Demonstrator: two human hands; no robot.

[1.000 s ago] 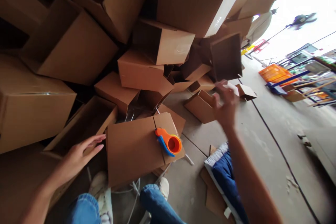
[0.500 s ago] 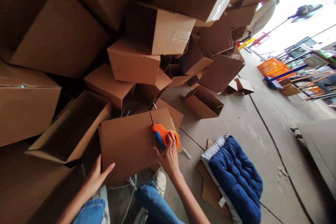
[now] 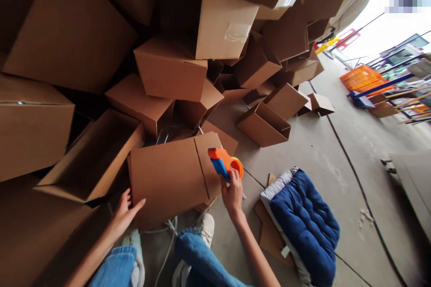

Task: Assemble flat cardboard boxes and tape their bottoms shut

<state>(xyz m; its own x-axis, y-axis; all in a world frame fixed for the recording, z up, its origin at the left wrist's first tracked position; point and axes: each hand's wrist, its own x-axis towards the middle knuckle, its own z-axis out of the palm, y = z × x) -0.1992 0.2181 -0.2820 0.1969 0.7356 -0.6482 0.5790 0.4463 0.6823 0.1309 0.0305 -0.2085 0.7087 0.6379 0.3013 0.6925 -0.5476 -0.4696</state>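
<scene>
An orange and blue tape dispenser (image 3: 220, 156) is in my right hand (image 3: 233, 197), with the fingers closed on its lower end by the round orange hub. It hovers over the right end of a brown cardboard box (image 3: 168, 179), which lies in front of my legs with a flap seam across its top. At the box's near left corner is my left hand (image 3: 125, 215), thumb spread over the top edge and fingers apart along the side. Whether its fingertips press on the cardboard I cannot tell.
Several brown boxes (image 3: 171, 71) are piled ahead and to the left. An open box (image 3: 262, 123) stands on the concrete floor. To the right lies a blue cushion (image 3: 305, 219) over cardboard pieces. White strapping (image 3: 164, 255) trails by my shoes. Further off is an orange crate (image 3: 363, 80).
My right hand has carried the tape dispenser up and to the right, towards the box's right edge. My left hand stays by the same corner, its fingers more curled. The view has shifted slightly.
</scene>
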